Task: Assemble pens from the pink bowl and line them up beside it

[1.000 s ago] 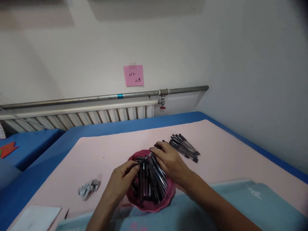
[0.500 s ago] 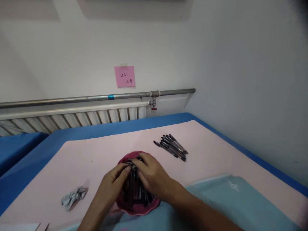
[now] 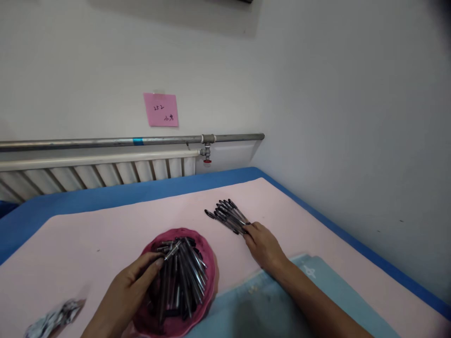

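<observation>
Here, the loose pens (image 3: 228, 217) lie on the pink sheet (image 3: 105, 230) right at the fingertips of the right hand (image 3: 265, 248), the nearer one, with their long axis running away from it toward the far left; these fingers touch the near ends, but I cannot tell if they grasp any. The left hand (image 3: 128, 286) pinches one pen (image 3: 172, 251) above the pink basket (image 3: 210, 270) of pens, and nothing stands between the right fingers and the loose pens.
</observation>
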`<move>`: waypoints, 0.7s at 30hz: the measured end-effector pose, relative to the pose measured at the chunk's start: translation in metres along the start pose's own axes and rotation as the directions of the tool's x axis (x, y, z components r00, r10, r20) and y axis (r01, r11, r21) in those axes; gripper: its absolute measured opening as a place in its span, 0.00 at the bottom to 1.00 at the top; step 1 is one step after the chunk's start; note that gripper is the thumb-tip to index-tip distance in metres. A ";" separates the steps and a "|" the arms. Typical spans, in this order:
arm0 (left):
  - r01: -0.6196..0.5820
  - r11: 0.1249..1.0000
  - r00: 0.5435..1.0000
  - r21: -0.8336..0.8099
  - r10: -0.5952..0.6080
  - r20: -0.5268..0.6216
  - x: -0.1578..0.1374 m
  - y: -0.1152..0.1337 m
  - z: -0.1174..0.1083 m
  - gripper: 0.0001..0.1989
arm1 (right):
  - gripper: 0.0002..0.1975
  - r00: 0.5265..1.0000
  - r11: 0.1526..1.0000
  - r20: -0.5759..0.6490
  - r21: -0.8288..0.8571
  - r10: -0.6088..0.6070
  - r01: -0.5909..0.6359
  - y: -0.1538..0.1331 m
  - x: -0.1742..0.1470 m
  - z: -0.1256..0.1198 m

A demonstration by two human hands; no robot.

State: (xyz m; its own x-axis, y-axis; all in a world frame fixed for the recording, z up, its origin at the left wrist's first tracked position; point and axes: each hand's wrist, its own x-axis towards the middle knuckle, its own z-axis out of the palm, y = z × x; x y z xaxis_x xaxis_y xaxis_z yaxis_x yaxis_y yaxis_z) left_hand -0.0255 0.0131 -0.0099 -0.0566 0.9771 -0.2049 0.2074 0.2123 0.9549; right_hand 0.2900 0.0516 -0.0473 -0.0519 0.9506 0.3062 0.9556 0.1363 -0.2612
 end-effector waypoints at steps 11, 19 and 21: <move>-0.005 1.000 0.991 0.002 0.005 -0.137 -0.001 -0.012 0.006 0.18 | 0.13 0.979 0.999 0.199 -0.035 0.034 -0.027 -0.019 -0.006 -0.003; -0.027 1.000 0.997 -0.003 0.026 -0.074 0.003 -0.011 -0.002 0.15 | 0.12 0.983 0.997 0.179 0.053 0.041 -0.052 -0.016 -0.007 -0.007; -0.040 0.999 0.997 0.006 0.040 -0.073 0.004 -0.012 -0.004 0.15 | 0.13 0.983 0.994 0.154 0.030 0.104 -0.110 -0.011 -0.006 -0.010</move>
State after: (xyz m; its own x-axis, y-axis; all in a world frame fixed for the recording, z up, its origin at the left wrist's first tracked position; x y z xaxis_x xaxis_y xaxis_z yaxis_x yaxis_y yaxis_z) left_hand -0.0318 0.0142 -0.0211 -0.1193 0.9814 -0.1502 0.2149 0.1732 0.9612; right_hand 0.2823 0.0420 -0.0371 0.0032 0.9912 0.1324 0.9464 0.0398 -0.3207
